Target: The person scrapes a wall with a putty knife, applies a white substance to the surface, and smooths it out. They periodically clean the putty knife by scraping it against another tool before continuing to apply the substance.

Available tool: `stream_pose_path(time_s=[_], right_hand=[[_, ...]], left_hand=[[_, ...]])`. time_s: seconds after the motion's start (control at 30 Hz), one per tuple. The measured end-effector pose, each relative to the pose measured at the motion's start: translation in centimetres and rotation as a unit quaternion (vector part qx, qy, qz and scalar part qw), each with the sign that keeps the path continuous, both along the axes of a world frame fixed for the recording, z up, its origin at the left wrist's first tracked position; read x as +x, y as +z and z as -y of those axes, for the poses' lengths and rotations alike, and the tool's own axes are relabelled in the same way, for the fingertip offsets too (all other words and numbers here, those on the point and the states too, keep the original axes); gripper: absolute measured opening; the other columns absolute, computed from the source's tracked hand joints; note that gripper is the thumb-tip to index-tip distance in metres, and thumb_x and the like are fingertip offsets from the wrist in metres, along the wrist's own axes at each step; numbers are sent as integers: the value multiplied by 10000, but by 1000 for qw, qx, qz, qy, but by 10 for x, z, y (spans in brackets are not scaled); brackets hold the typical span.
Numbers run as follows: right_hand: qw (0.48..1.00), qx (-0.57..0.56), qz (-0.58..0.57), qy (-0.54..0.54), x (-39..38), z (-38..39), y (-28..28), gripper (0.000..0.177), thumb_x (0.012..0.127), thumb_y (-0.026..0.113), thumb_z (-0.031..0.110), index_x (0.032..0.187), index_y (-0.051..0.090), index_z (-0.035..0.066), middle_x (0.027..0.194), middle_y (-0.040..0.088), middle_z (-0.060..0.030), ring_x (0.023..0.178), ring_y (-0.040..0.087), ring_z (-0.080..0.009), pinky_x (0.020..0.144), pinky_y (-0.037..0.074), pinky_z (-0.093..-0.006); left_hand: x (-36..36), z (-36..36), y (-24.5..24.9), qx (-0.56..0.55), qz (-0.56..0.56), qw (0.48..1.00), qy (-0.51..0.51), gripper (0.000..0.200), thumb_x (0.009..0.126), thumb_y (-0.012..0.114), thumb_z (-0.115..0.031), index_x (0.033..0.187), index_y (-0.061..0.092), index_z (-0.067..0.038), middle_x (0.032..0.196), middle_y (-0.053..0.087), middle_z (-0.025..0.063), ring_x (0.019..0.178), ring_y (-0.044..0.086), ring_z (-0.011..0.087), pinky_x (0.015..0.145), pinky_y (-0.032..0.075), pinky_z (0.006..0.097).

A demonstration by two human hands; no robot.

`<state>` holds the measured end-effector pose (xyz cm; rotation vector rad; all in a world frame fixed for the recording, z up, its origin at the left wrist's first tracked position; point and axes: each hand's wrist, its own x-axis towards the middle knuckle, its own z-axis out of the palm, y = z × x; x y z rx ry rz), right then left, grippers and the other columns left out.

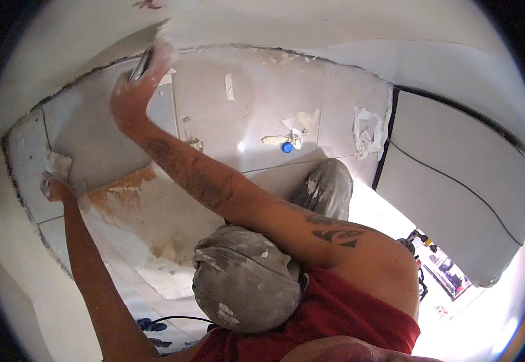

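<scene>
My right hand (147, 81) is raised against the pale wall (238, 24), closed on a flat metal trowel (141, 63); motion blurs its fingers. White material shows at the tool's upper edge. Low at the far left, my left hand (54, 187) is closed on a pale, flat, scraper-like piece (58, 164), held over the floor tiles near the wall's foot. Its fingers are partly hard to make out.
White scraps and a blue cap (286, 147) lie on the tiled floor (202, 102). A stained sheet (172, 223) lies near my dusty knees (247, 277). At the right stands a grey panel (455, 181) with a cable across it. Dark items (152, 325) lie at the bottom.
</scene>
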<state>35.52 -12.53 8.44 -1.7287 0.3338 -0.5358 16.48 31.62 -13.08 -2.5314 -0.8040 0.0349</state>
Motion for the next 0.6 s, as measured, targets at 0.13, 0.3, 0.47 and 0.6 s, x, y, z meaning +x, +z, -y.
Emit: stream_pose_path(time_s=[0.13,0.3,0.47,0.6], right_hand=[[981,-41,62,179,-54,6,9,600,648,429,-124,1238,383,-22,1246,375,-263,1225,310,-392,1039,235,-424],[937,118,-68,320,-106,124,43,445,691,597,-36,1119,475,-21,1068,527,-167,1000,513,-237,880,418,-361],[806,502,-152,274,-91,266,54,381,637,562,-113,1008,542,-28,941,615,-126,859,618,-269,785,513,-401],[855,448,-85,247,-74,278,98,640,642,506,-160,1242,383,27,1020,565,-126,940,563,-269,857,466,-416]], left_hand=[[21,53,34,-268,386,881,63,286,778,609,-237,1002,570,-63,831,627,69,690,585,190,617,478,368],[24,25,24,-318,425,842,-94,238,809,600,-222,920,601,-11,900,630,84,749,588,187,626,488,332],[68,206,162,-614,496,609,72,325,869,506,-260,1027,592,10,871,636,99,741,591,199,630,477,322],[95,337,211,-712,204,672,8,283,825,585,-132,1076,561,-5,976,588,70,868,565,165,724,477,286]])
